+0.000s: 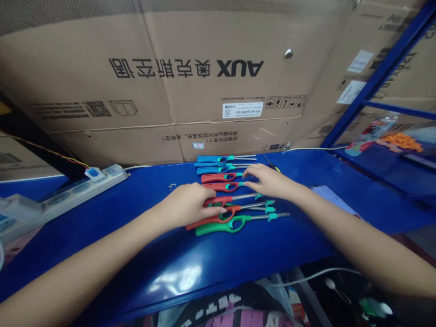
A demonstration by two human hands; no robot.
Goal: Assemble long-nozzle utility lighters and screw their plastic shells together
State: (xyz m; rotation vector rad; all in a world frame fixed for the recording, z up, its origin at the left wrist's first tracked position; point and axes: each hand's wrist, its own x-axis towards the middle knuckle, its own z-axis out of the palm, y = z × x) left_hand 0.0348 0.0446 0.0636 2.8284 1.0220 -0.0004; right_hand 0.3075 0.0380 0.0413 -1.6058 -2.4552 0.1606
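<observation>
Clock: 12 is pointing at the carton and 6 at the wearer, counting from the middle of the lighter row.
Lighter row: long-necked gas lighters are lying side by side mid-table, handles towards 9, metal necks towards 3. Blue lighters (pixel 209 159) are sitting at 12, red lighters (pixel 214 187) are following nearer the middle, orange-red lighters (pixel 204 221) are lying near 7, and a green lighter (pixel 218 228) is closing the line at 6.
Teal pieces: on the nearer lighters these teal pieces (pixel 272 216) are sitting out along the necks; on the red pair they're showing right by the handles.
Left grip: the left hand (pixel 185 204) is resting at 8 over the orange-red handles, fingers and thumb set narrow; whether it's pinching one, I'm not able to tell. It's probably steadying the handle end.
Right grip: the right hand (pixel 269 179) is hovering at 2, thumb and forefinger slightly parted beside the red lighters' necks; contact is staying unclear. Being on the neck side, it's presumably leaving the handles to the left.
Why the parallel layout: it's likely keeping every neck within easy reach.
Table: the glossy blue table (pixel 245 261) is catching a glare at 7.
Room: a big AUX carton (pixel 204 34) is walling off 12, a power strip (pixel 80 193) is lying at 9, and a plastic bottle (pixel 378 125) is lying at 2, beyond a blue post (pixel 379 77).
</observation>
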